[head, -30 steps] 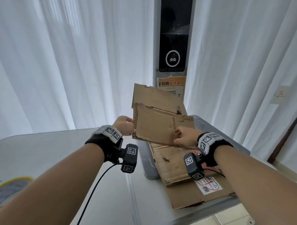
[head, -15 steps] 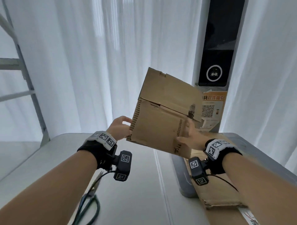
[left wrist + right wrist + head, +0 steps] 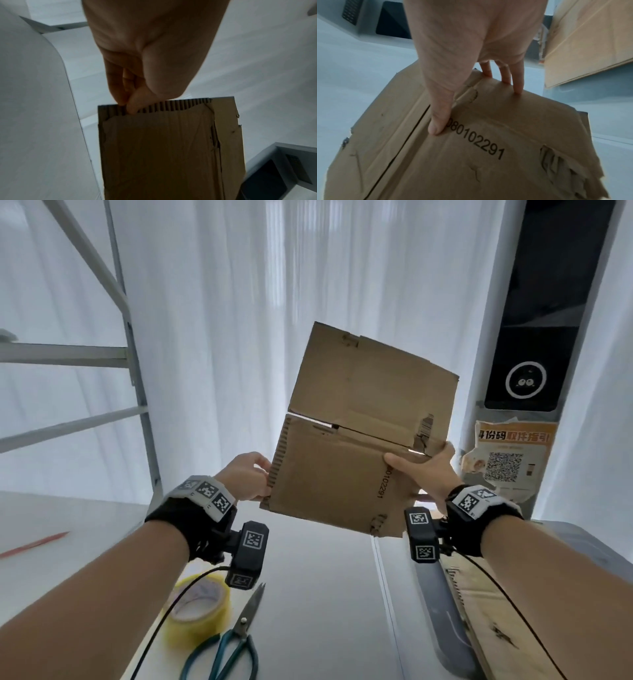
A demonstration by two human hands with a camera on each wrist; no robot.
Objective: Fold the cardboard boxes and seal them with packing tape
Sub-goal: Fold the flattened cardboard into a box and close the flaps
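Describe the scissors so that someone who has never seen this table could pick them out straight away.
Start at the white table below the raised cardboard box. Near its front edge, under the left wrist, a yellow-edged roll of packing tape lies flat. The scissors lie just to its right, closed, tips pointing away from the person. Their teal handle loops and metal blades set them apart from the round tape.

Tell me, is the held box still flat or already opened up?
Still flat. The box shows as one thin sheet; left hand pinches its single corrugated edge.
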